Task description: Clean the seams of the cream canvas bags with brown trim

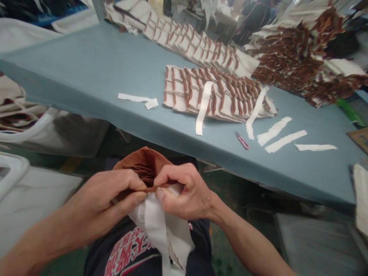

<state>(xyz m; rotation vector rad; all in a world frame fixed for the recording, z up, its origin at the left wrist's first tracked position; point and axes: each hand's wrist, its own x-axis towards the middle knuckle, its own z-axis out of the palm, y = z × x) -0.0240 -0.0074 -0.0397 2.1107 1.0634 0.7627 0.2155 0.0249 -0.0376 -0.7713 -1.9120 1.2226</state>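
Note:
Low in the picture, over my lap, both hands pinch one bundle of brown straps and white cloth [145,165]. My left hand [110,199] is closed on its left side, thumb against forefinger. My right hand [182,189] is closed on its right side, fingers curled over the top. A white fabric strip [156,230] hangs down from between the two hands. The brown strap loops stick up behind my fingers.
A blue-grey table [86,69] lies ahead with a fanned row of cream pieces with brown straps [212,94], more rows behind [198,42], a big heap [304,50] at the right, loose white strips [284,140] and a small pink cutter [242,140]. White bins [34,188] stand at my left.

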